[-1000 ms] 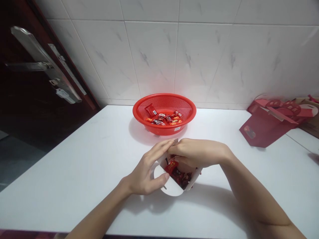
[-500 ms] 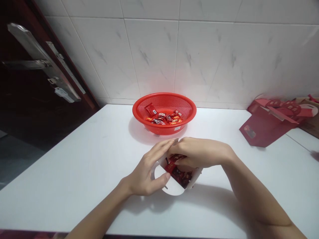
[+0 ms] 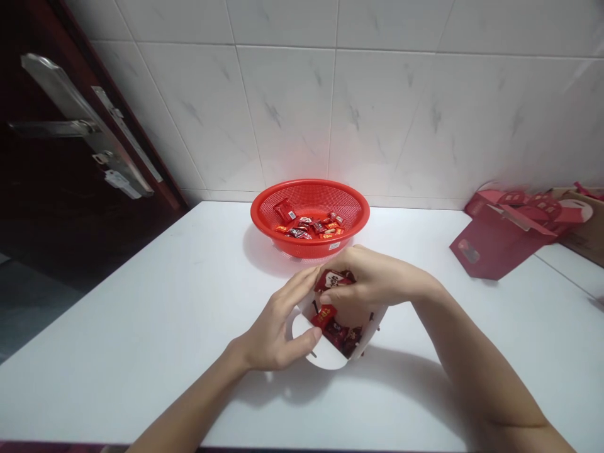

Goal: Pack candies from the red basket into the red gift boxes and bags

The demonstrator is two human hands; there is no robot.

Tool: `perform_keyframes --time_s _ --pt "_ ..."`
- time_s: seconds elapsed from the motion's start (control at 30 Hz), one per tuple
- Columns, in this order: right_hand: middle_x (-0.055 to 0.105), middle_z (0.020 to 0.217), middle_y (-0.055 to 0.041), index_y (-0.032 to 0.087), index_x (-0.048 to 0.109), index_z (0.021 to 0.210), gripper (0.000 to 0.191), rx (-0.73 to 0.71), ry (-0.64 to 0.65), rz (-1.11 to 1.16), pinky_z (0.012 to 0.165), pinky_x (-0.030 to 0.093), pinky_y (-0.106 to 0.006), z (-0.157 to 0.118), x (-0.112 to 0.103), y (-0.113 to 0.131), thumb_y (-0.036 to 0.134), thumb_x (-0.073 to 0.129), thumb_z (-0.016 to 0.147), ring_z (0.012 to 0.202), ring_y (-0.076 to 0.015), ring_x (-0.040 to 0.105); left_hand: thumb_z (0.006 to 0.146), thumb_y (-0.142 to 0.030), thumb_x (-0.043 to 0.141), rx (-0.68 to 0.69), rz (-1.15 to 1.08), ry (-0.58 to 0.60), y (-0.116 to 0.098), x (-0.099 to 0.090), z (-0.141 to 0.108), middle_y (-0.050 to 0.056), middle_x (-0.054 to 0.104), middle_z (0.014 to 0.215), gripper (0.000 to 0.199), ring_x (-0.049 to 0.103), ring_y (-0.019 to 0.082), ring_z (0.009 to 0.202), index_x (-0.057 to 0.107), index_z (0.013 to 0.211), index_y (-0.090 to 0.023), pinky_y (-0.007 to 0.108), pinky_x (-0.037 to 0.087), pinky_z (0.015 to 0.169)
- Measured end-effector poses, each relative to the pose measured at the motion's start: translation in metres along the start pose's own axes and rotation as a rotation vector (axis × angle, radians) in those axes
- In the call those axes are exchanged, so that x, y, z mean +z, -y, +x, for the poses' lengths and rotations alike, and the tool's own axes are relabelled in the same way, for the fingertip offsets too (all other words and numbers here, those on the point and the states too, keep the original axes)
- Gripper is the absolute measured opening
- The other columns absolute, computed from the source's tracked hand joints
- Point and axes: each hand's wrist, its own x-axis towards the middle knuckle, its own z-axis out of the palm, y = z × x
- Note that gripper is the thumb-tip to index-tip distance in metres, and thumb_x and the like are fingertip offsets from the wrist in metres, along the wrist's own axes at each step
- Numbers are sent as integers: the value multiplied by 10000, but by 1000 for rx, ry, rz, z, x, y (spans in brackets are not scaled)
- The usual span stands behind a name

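An open box (image 3: 326, 356), white inside, stands near the middle of the white table with several red-wrapped candies (image 3: 336, 331) in it. My left hand (image 3: 283, 324) holds the box at its left side, thumb on the near flap. My right hand (image 3: 365, 280) reaches over the box opening, its thumb and fingers closed on a red candy packet (image 3: 333, 280) with pale lettering. Its other fingers are partly hidden. Behind the box is a red plastic basket (image 3: 264, 220) with several small candy packets (image 3: 309, 226) inside.
Dark red paper boxes (image 3: 495, 242) stand at the right, with a brown cardboard box (image 3: 582, 229) behind them. A tiled wall (image 3: 391, 119) runs along the back of the table (image 3: 165, 302). A dark door with a metal handle (image 3: 61, 129) is at the left.
My right hand has lifted slightly within the box opening, and the red packet now shows more clearly at its fingers. My left hand stays on the box. The view has shifted slightly.
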Motion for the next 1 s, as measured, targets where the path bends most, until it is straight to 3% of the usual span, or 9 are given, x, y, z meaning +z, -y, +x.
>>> perform_keyframes --time_s 0.17,0.3,0.5,1.0 --pt "670 858 -26 153 661 913 119 59 -48 -36 642 406 -253 -2 0 2 225 695 825 756 -147 560 867 -268 611 -27 -6 -19 -1 1 2 148 407 1570 764 432 370 1406 316 1570 -221 505 416 1132" --pt "664 911 -16 187 583 991 174 130 -128 -54 633 400 -246 -13 8 9 166 638 827 770 -146 569 863 -239 617 19 33 -43 3 3 -2 139 400 1578 798 419 364 1421 276 1584 -243 519 400 1147" --pt "637 875 -5 184 580 851 131 160 -144 -91 625 391 -239 -29 23 22 60 549 819 727 -124 558 852 -203 608 55 114 -28 3 9 -6 140 383 1592 846 416 353 1430 220 1602 -257 541 413 1141" --pt "658 989 -91 149 674 973 297 195 41 -388 667 456 -250 -19 27 2 -23 511 794 851 -180 614 857 -212 615 76 133 -15 0 11 -6 141 402 1582 859 414 338 1435 198 1606 -266 528 423 1138"
